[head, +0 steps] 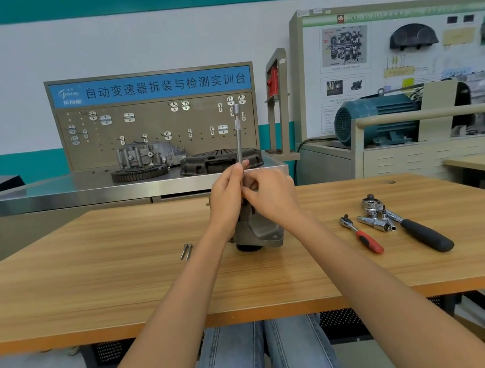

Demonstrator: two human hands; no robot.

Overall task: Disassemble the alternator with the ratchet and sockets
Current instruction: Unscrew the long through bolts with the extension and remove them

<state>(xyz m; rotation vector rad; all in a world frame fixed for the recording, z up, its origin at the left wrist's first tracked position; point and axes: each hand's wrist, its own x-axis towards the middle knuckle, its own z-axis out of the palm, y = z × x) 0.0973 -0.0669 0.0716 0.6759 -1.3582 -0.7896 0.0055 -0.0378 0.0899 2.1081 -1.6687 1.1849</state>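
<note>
The alternator point(256, 232) sat mid wooden table point(127, 280), partly hidden by both hands. L hand point(227, 196) & R hand point(271, 194) were curled tight round a long metal extension bar point(239, 134) standing straight up. Two bolts point(186, 251) lay to its left. Red ratchet point(361, 234), black ratchet point(413, 225) & sockets point(376, 222) lay to the right.

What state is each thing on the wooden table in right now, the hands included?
Alternator: standing on the table, partly hidden by both hands.
Extension bar: upright above the alternator, held.
Left hand: pinching the bar.
Right hand: closed at the bar's base.
Red-handled ratchet: lying unused.
Black-handled ratchet: lying unused.
Two bolts: removed, lying side by side.
</note>
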